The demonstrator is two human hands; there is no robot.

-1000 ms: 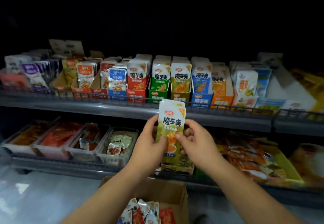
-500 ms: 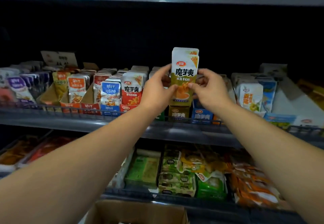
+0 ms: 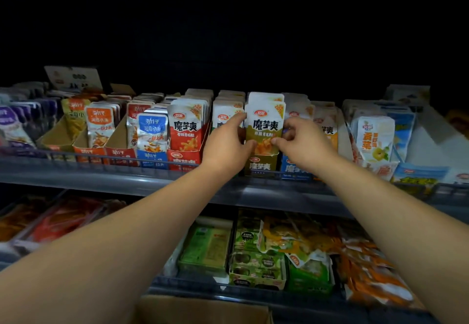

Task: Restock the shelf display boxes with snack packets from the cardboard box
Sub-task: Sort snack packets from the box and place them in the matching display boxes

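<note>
Both hands grasp a small stack of olive-green snack packets at centre frame. The left hand pinches the stack's left edge, thumb low and fingertips higher; the right hand pinches its lower right corner. Holding both sides likely keeps the thin packets squared and upright, so they go as one into the matching olive display box, whose front lip sits just below them; their lower ends seem to be inside it. A red box stands further left and a blue box just right, all on a grey shelf with a wire front rail. Behind the rows the shelf is dark. At the bottom edge of the frame the cardboard box shows only its rim, and a lower shelf holds more snacks
</note>
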